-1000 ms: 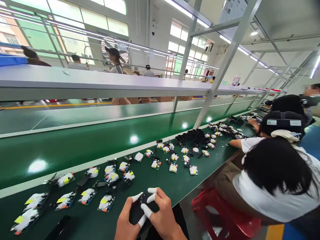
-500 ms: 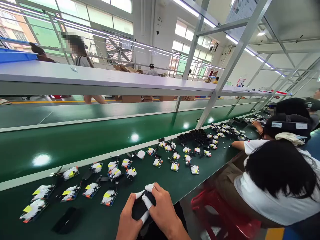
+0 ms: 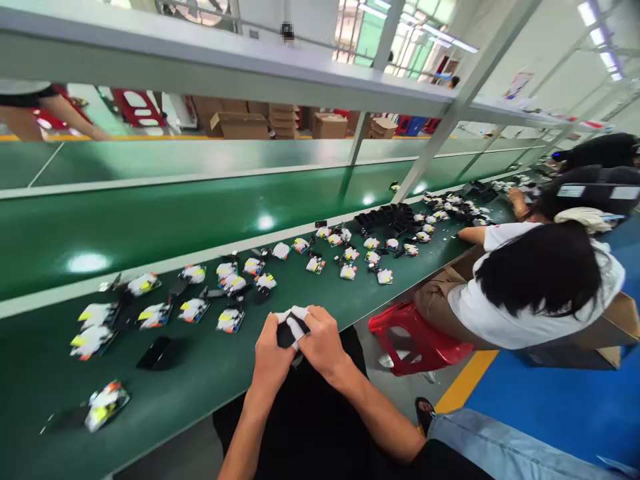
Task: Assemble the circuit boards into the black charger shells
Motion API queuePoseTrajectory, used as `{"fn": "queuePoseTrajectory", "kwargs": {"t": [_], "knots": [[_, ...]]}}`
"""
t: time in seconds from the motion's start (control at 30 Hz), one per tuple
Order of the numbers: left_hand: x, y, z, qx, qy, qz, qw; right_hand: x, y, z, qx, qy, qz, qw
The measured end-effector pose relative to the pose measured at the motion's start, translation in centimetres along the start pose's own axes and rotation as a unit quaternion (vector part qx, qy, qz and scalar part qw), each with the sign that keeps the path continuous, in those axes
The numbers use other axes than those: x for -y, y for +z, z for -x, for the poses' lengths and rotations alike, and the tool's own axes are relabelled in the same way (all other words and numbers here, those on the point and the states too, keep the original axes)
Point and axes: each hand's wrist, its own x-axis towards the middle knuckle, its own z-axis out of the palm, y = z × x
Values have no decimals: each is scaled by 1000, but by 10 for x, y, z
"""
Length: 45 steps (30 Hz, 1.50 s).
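Between my two hands is a small black plastic case (image 3: 286, 335), held just over the bench's near edge. My left hand (image 3: 270, 347) grips its left side, and my right hand (image 3: 323, 340) presses on it from the right. White finger cots cover several fingertips and hide part of the case. Left of my hands, a circuit board (image 3: 231, 319) with white and yellow patches lies on the green bench (image 3: 200, 373). A loose black housing (image 3: 158, 353) rests farther left, and another board (image 3: 107, 404) sits near the front edge.
Several similar boards spread along the bench, beside a row of black housings (image 3: 385, 219). A metal post (image 3: 430, 143) rises behind them to a white shelf (image 3: 250, 67). A co-worker (image 3: 540, 280) sits at right by a red stool (image 3: 415, 340).
My view has tilted down, bringing my forearms and the board at lower left into sight. Both hands stay closed around the black case.
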Motion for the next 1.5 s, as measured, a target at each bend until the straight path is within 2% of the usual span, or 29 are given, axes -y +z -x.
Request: {"fn": "queuePoseTrajectory", "kwargs": {"t": [0.13,0.2,0.33,0.47,0.63,0.73,0.93,1.07,1.2,1.3,1.5], "knots": [[-5,1,2,4,-7,17,1000,-6,1,11,25,22,-46,998],[-6,1,1,14,-3,13,1000,-10,2,14,18,41,-66,997],[-4,3,2,11,-2,3,1000,-13,-2,13,16,33,-49,998],[0,5,3,11,23,4,1000,-9,-11,6,59,38,-37,997],[-1,5,3,6,31,-9,999,-6,-20,-3,97,35,-90,991],[-4,3,3,9,27,-9,1000,-6,-16,2,75,23,-109,991],[-1,3,5,15,43,-10,999,-12,4,24,-58,-14,-105,993],[0,4,4,14,64,-23,998,-13,7,29,-51,-33,-120,991],[-5,3,6,-49,63,-7,997,-8,10,25,-51,4,-112,992],[-9,-8,13,-66,48,-12,997,-10,16,18,-56,23,-85,995],[-2,-53,32,-99,7,-69,993,-30,17,6,-3,9,-45,999]]}}
